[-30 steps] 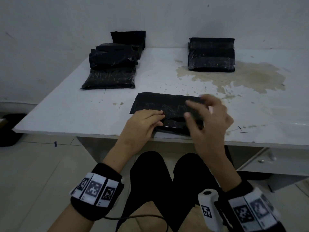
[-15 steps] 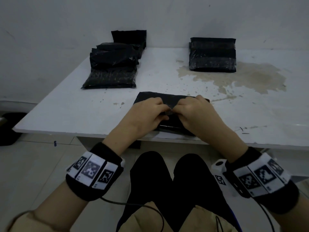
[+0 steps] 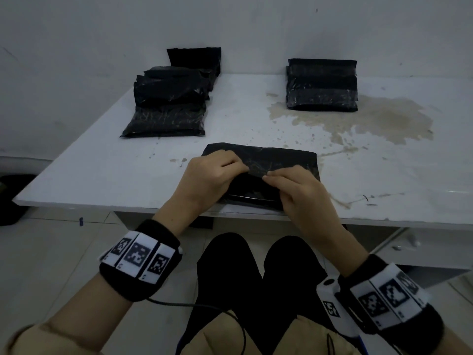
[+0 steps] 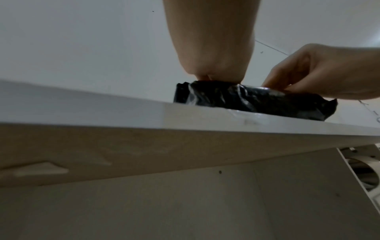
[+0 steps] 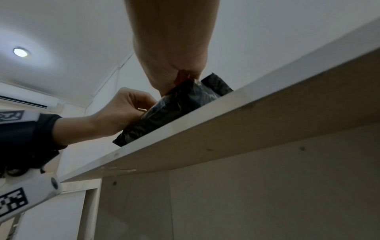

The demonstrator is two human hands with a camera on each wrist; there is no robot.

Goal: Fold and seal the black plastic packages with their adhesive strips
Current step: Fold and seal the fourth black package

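Note:
A black plastic package (image 3: 279,157) lies at the near edge of the white table (image 3: 102,175), right in front of me. My left hand (image 3: 215,175) pinches the near edge of its flap at the middle. My right hand (image 3: 294,185) pinches the same edge just to the right, fingertips almost touching the left ones. The wrist views show the package (image 4: 246,99) (image 5: 180,104) from below the table edge, with the left hand (image 4: 216,65) and the right hand (image 5: 174,71) curled down onto it. The adhesive strip itself is hidden by the fingers.
A pile of black packages (image 3: 169,103) lies at the back left, reaching the wall. A neat stack of black packages (image 3: 321,85) sits at the back right, beside a large brown stain (image 3: 371,119). My knees are under the table edge.
One second ago my right hand hovered open above the package. It has come down beside the left, and both now pinch the flap edge, which is lifted slightly.

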